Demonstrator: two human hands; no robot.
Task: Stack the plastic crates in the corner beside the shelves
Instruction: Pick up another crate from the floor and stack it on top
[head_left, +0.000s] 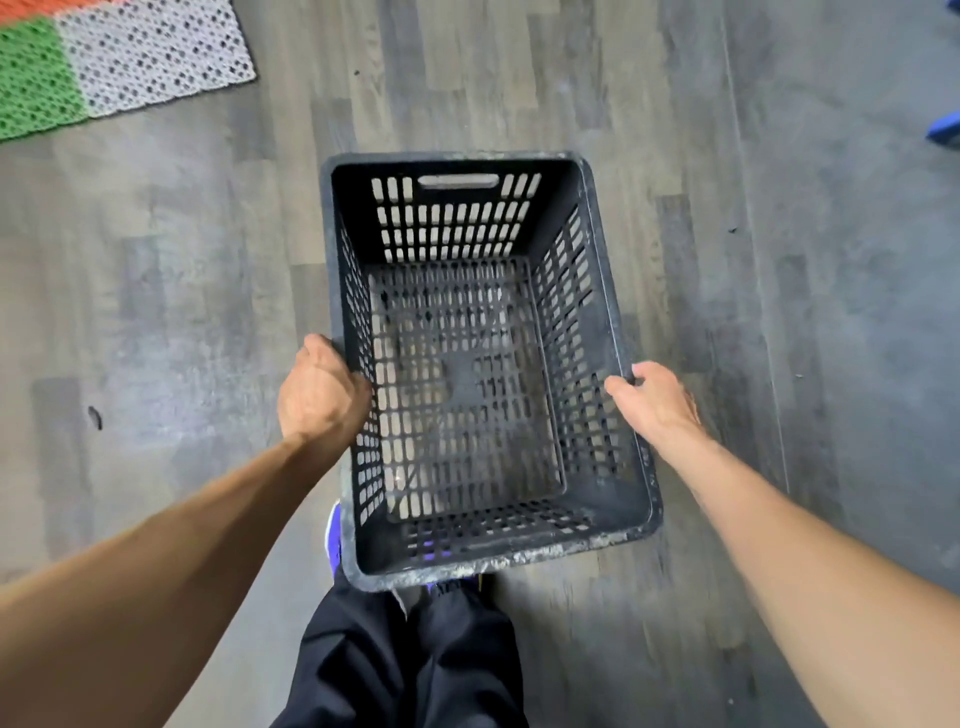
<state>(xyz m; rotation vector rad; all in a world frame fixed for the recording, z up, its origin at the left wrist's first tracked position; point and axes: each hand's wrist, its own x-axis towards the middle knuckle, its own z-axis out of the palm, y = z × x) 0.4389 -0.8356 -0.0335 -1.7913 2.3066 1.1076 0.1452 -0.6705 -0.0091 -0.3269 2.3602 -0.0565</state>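
A black slotted plastic crate (605, 291) is held out in front of me above the grey plank floor, its open top facing up and its inside bare. My left hand (319, 392) grips the crate's left long rim, fingers curled over the edge. My right hand (657, 397) grips the right long rim, thumb on top and fingers down the outer wall. The near rim is scuffed with pale marks. No shelves, corner or other crates are in view.
A perforated floor mat (119, 62) in orange, green and white lies at the top left. A blue object (945, 130) pokes in at the right edge. My dark trouser legs (410, 660) and shoes show under the crate's near end.
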